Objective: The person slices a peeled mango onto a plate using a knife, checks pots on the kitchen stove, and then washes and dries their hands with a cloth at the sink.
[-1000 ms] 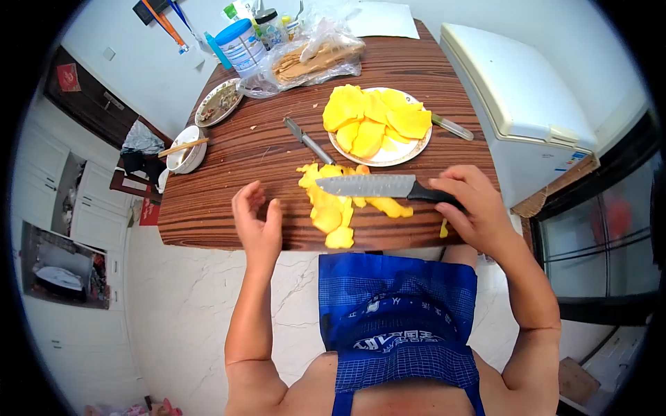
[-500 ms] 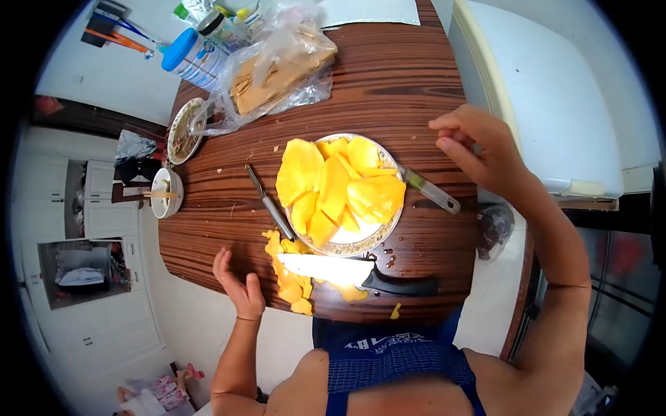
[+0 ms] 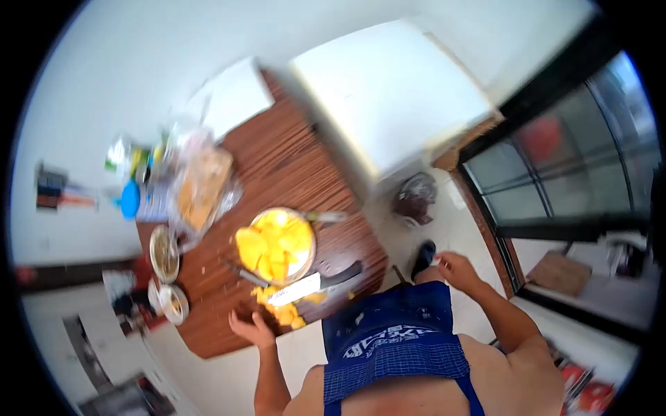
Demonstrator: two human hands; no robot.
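Note:
My left hand (image 3: 252,328) is open at the table's near edge, fingers spread and holding nothing, beside mango peel (image 3: 286,315). My right hand (image 3: 459,271) hangs off the table, right of the apron; its fingers are loosely bent and apart, with nothing visible in them. On the table lies a plate (image 3: 302,262) heaped with yellow mango pieces (image 3: 272,240). A kitchen knife (image 3: 305,287) with a black handle rests in front of the plate, its blade over the peel. A peeler (image 3: 328,216) lies at the plate's far right, and a slim grey-handled tool (image 3: 251,276) at its left.
A plastic bag with a brown block (image 3: 202,187), a blue-lidded can (image 3: 132,199) and bowls (image 3: 173,305) stand at the table's left. A white cabinet-like box (image 3: 388,90) is beyond the right edge. A dark bag (image 3: 415,199) sits on the floor.
The view has turned to the right and blurred. My right hand has moved down and away from beside the table, to near my apron. My left hand stays open by the peel.

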